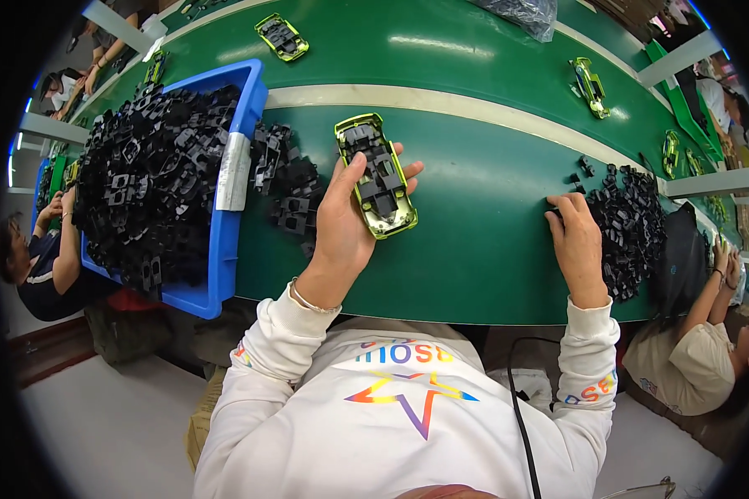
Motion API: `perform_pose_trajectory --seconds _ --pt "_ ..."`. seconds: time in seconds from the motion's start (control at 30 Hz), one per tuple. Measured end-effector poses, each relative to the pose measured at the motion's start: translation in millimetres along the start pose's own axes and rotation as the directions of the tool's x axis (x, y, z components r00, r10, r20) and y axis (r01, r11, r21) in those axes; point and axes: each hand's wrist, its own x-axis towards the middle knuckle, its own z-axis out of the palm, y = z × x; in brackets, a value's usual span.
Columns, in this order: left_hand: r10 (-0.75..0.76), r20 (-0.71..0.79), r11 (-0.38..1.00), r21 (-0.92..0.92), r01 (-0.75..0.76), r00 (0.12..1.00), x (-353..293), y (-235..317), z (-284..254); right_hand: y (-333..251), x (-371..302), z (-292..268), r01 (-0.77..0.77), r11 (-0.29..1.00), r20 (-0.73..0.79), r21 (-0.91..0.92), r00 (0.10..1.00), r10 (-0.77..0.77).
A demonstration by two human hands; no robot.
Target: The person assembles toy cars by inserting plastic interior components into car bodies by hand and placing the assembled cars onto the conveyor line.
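Observation:
My left hand (345, 220) holds a lime-green toy car body (377, 176) above the green bench, its hollow underside up. Black plastic seat parts sit inside the shell. The thumb lies over one long edge, and the fingers support it from below and along the other edge. Farther right, my right hand (576, 237) is low over the bench with thumb and fingertips pinched together. A dark bit shows between them, looking like a small black plastic part (555, 210). Beside this hand spreads a pile of small black plastic parts (628, 229).
At left a blue bin (223, 241) is heaped with black interior parts (154, 183), more of them (295, 187) lying loose beside it. Beyond a pale divider strip (441, 100) lie other green car bodies (283, 37). A clear plastic bag (524, 15) lies far back. People work on both sides.

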Motion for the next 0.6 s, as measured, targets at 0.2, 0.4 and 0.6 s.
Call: perform_pose_trajectory --seconds 0.2,0.4,0.6 --pt "0.123 0.061 0.989 0.077 -0.127 0.991 -9.0 12.1 1.2 -2.6 -2.0 -1.3 0.032 0.999 0.027 0.006 0.999 -0.032" --pt "0.121 0.098 0.992 0.020 -0.123 0.988 -12.5 15.5 -2.8 -16.6 2.3 0.0 -0.005 0.987 -0.142 -0.158 0.990 -0.017" --pt "-0.090 0.217 0.794 -0.573 0.202 0.972 -4.9 19.8 -8.5 -9.5 -0.8 0.3 -0.191 0.978 0.051 0.085 0.981 0.187"
